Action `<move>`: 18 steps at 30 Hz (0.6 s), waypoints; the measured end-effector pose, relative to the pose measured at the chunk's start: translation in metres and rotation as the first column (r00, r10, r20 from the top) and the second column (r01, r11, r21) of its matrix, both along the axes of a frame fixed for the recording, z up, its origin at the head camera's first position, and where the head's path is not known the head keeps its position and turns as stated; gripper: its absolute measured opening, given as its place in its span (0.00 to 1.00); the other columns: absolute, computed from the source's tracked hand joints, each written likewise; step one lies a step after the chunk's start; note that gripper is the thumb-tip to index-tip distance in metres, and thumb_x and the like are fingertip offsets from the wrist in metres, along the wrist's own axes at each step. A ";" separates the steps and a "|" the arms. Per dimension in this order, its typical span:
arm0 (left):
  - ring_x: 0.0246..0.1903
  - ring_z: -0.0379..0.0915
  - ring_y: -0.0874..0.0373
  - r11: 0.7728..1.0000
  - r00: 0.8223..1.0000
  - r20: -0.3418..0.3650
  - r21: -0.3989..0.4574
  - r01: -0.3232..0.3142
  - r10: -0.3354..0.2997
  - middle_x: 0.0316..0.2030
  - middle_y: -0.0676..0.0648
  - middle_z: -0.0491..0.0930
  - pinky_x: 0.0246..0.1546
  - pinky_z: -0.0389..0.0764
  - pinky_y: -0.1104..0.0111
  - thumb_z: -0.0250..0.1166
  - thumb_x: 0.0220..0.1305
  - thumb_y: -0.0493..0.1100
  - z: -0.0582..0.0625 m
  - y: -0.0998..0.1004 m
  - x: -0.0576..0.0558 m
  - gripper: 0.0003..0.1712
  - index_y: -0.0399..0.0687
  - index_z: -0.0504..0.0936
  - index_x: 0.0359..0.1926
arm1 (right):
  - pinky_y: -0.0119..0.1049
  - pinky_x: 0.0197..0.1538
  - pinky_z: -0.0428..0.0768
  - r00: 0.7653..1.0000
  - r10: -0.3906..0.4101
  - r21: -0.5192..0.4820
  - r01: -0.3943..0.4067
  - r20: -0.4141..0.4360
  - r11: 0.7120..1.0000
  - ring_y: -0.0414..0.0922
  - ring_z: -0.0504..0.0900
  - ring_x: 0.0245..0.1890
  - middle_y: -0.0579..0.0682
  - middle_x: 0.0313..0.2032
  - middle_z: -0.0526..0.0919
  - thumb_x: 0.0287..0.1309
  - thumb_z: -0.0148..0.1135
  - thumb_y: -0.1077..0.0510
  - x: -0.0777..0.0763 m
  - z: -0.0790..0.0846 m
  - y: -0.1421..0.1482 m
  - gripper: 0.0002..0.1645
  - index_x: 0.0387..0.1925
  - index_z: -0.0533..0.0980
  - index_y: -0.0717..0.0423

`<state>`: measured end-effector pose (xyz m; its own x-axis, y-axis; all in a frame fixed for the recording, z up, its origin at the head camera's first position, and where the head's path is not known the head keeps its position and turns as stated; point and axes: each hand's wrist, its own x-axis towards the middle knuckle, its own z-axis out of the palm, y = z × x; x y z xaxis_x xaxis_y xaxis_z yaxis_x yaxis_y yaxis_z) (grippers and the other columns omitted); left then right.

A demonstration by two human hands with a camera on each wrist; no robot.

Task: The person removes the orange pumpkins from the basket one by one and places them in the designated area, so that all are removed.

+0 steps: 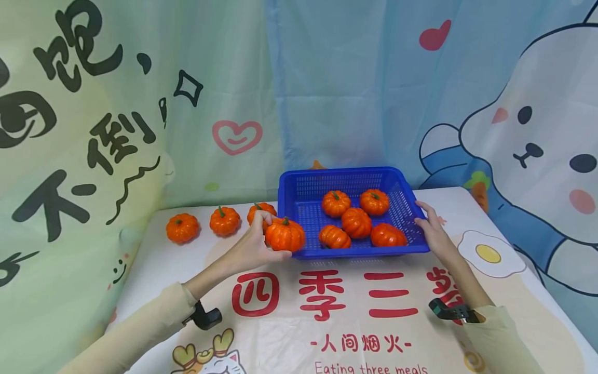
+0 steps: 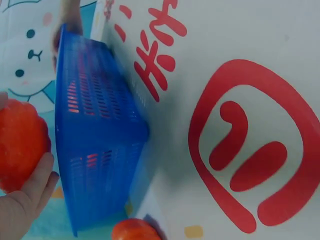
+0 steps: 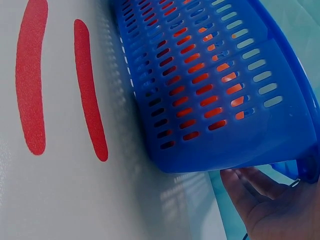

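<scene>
My left hand [image 1: 259,243] holds a small orange pumpkin [image 1: 286,236] with a green stem, at the front left corner of a blue plastic basket [image 1: 359,253]. In the left wrist view, the fingers [image 2: 37,186] curl against the side of this pumpkin [image 2: 21,145], which is level with the basket's rim. My right hand [image 1: 434,229] grips the basket's right rim; in the right wrist view its fingers [image 3: 242,192] lie against the basket's end wall. Inside the basket sit several more pumpkins [image 1: 357,223], spread over its middle and right.
Left of the basket, three pumpkins stand in a row on the table: one at the far left [image 1: 182,228], one in the middle [image 1: 225,221] and one partly behind my left hand [image 1: 256,210]. A printed cloth [image 1: 299,332] covers the table. Behind hangs a patterned curtain [image 1: 327,104].
</scene>
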<state>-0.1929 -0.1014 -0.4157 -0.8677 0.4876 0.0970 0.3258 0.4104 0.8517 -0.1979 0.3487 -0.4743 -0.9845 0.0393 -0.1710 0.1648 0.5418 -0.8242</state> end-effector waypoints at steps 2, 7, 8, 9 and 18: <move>0.54 0.73 0.46 1.000 1.000 0.005 0.005 -0.019 0.019 0.55 0.42 0.68 0.48 0.84 0.60 0.76 0.49 0.48 -0.001 -0.002 -0.001 0.39 0.48 0.54 0.48 | 0.72 0.63 0.60 1.000 -0.002 0.001 0.002 0.000 1.000 0.75 0.52 0.68 0.69 0.75 0.39 0.74 0.29 0.41 0.000 -0.001 0.001 0.38 0.76 0.30 0.39; 0.50 0.74 0.46 0.997 0.998 0.035 0.048 -0.058 0.056 0.51 0.42 0.66 0.44 0.85 0.63 0.77 0.49 0.49 -0.007 -0.008 -0.002 0.40 0.49 0.53 0.47 | 0.73 0.62 0.59 1.000 -0.003 -0.003 0.003 0.000 1.000 0.75 0.52 0.68 0.70 0.74 0.38 0.74 0.30 0.42 -0.001 -0.001 0.002 0.38 0.76 0.30 0.39; 0.50 0.74 0.46 0.997 0.997 0.045 0.052 -0.063 0.060 0.51 0.42 0.65 0.43 0.85 0.63 0.76 0.50 0.49 -0.009 -0.010 -0.002 0.40 0.49 0.53 0.47 | 0.73 0.62 0.59 1.000 0.001 -0.007 -0.001 -0.001 1.000 0.75 0.52 0.68 0.70 0.74 0.38 0.74 0.30 0.42 -0.001 0.000 0.002 0.38 0.76 0.30 0.40; 0.50 0.73 0.45 0.996 0.997 0.054 0.060 -0.065 0.061 0.52 0.43 0.65 0.44 0.85 0.63 0.76 0.50 0.48 -0.010 -0.011 -0.001 0.39 0.49 0.53 0.47 | 0.73 0.63 0.59 1.000 0.004 -0.011 -0.004 -0.003 1.000 0.75 0.52 0.68 0.70 0.74 0.38 0.74 0.30 0.42 -0.001 0.000 0.001 0.38 0.76 0.30 0.41; 0.57 0.72 0.44 0.992 0.992 -0.019 0.008 -0.126 0.127 0.59 0.43 0.64 0.55 0.80 0.52 0.74 0.47 0.43 -0.014 -0.027 0.010 0.44 0.49 0.52 0.56 | 0.73 0.63 0.59 1.000 0.011 -0.022 -0.011 -0.005 1.000 0.75 0.52 0.68 0.70 0.74 0.38 0.74 0.31 0.43 0.000 0.001 -0.002 0.38 0.76 0.30 0.42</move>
